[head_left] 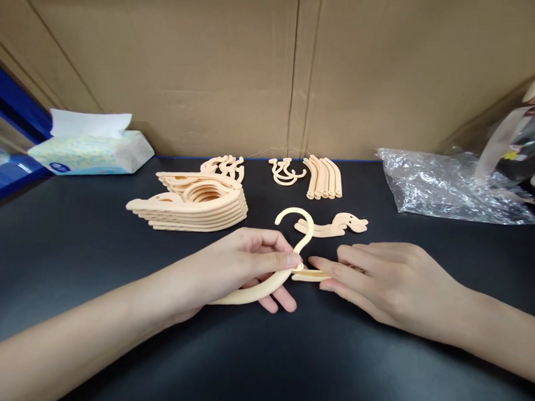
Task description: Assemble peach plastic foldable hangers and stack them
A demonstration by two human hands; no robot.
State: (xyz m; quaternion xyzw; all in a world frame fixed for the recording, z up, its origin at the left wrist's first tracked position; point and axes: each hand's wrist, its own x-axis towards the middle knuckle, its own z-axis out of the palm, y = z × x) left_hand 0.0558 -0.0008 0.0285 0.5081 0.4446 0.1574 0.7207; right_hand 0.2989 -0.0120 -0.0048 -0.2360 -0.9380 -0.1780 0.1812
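Note:
My left hand [240, 262] pinches a cream plastic hanger hook [310, 226] at its base between thumb and fingers. A curved hanger arm [258, 291] runs from that joint back under my left palm. Close by on the right, my right hand [384, 281] has its fingers closed over another hanger piece [308, 276]. One end of this piece shows next to the hook's base; the rest is hidden under the fingers. I cannot tell whether it is joined to the hook. Just behind lies a flat animal-shaped hanger piece [329, 229] with a rounded head.
A stack of hangers [199, 212] stands at the left. Behind it lie animal-shaped pieces [227, 165], loose hooks [287, 173] and several curved arms [325, 176]. A tissue pack [95, 152] is back left, crumpled clear plastic [447, 189] back right. Cardboard [203, 65] borders the black table [259, 367].

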